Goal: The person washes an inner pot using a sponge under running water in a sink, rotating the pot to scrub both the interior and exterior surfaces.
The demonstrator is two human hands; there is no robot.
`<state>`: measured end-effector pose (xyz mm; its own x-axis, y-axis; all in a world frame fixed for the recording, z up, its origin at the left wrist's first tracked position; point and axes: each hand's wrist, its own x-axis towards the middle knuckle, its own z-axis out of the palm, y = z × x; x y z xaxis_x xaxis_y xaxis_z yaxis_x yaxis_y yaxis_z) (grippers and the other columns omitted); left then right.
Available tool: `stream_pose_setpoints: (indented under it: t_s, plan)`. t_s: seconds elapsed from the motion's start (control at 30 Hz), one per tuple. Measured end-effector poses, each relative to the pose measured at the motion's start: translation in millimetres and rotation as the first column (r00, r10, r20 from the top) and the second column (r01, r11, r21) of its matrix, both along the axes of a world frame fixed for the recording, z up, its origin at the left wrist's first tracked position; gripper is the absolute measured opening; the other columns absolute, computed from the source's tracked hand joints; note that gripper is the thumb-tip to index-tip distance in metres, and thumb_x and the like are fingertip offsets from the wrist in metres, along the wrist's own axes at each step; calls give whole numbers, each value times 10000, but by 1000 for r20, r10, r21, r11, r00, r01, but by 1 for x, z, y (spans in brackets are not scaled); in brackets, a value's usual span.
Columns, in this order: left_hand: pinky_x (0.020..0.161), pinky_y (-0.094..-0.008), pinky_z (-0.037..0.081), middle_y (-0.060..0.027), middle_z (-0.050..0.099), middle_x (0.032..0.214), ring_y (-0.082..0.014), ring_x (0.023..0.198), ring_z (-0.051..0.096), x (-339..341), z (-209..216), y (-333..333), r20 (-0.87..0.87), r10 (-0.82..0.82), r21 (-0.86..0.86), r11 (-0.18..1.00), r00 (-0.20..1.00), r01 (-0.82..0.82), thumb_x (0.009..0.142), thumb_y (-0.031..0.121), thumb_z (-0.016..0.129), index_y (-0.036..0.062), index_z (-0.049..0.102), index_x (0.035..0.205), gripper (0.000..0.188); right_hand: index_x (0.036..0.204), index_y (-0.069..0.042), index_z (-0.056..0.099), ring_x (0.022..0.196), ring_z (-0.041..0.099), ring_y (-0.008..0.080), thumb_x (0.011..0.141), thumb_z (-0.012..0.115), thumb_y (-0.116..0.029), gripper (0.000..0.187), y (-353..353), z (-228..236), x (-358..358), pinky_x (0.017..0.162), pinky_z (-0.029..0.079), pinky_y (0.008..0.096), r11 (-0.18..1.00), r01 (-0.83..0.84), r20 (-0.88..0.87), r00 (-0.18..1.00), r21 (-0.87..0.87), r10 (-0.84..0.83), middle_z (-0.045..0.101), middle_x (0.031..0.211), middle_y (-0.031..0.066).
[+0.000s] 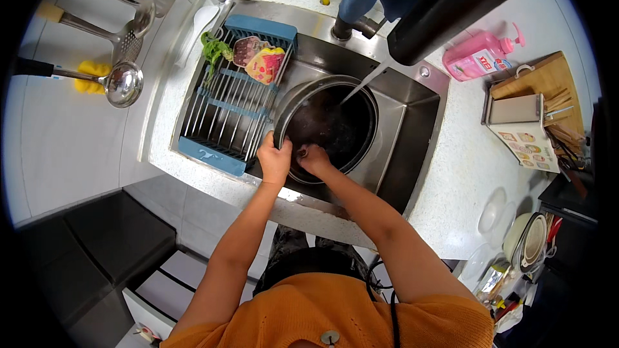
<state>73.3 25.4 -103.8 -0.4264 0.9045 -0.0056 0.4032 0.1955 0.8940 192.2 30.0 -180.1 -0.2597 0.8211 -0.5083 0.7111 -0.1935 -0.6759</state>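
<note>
A round pot with a steel rim and dark inside stands in the sink. A stream of water falls into it from a thick black spout. My left hand grips the near-left side of the pot's rim. Inside the pot, at its near-left wall, my right hand has its fingers curled; what they hold, if anything, is hidden. The pot's bottom is too dark to make out clearly.
Left of the pot, a blue-ended drain rack spans the sink, holding green leaves and colourful sponges. A pink pump bottle and a chopstick holder stand right. Ladles and spatulas hang on the left wall.
</note>
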Motion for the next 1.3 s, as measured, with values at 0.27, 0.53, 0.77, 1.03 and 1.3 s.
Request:
stream_pose_setpoints:
  t_s: [0.27, 0.53, 0.77, 1.03, 1.3]
  plan:
    - [481, -312, 387, -142, 484, 529, -204, 452, 455, 4, 7, 2, 12, -26, 57, 998, 1000, 25, 700, 80, 581, 0, 504, 674, 114, 769, -122, 638, 755, 594, 219, 687, 533, -149, 136, 48, 15, 90, 636, 446, 344, 638, -739, 759, 538, 216, 366, 600, 779, 107]
    - [475, -312, 389, -152, 486, 532, -206, 440, 451, 9, 13, 0, -8, -56, 66, 996, 998, 56, 699, 80, 584, -1, 505, 675, 116, 779, -99, 643, 789, 602, 242, 704, 527, -143, 145, 21, -6, 74, 633, 476, 364, 775, -607, 724, 613, 176, 315, 587, 906, 131]
    - [507, -267, 386, -57, 488, 549, -99, 525, 417, 5, 5, 2, 32, -57, 7, 998, 998, 57, 727, 68, 573, -8, 531, 727, 87, 1035, -41, 544, 952, 543, 351, 759, 534, -330, 400, 12, -8, -40, 796, 424, 376, 765, 463, -166, 798, -448, -580, 562, 1017, 213]
    - [495, -311, 399, -138, 514, 550, -204, 471, 488, 1, 7, 3, -50, -23, 33, 999, 998, 25, 708, 87, 584, 1, 522, 696, 106, 910, -124, 608, 738, 598, 253, 702, 539, -196, 231, -1, 14, 75, 642, 489, 375, 827, -532, 560, 747, 180, 359, 561, 902, 118]
    - [500, -309, 397, -136, 522, 557, -208, 479, 488, -1, 6, 8, 19, -74, 29, 997, 997, 73, 713, 105, 590, 6, 541, 726, 111, 875, -139, 574, 731, 572, 248, 711, 538, -156, 169, 14, 57, 131, 547, 494, 379, 740, -466, 598, 794, 485, 108, 496, 1068, 70]
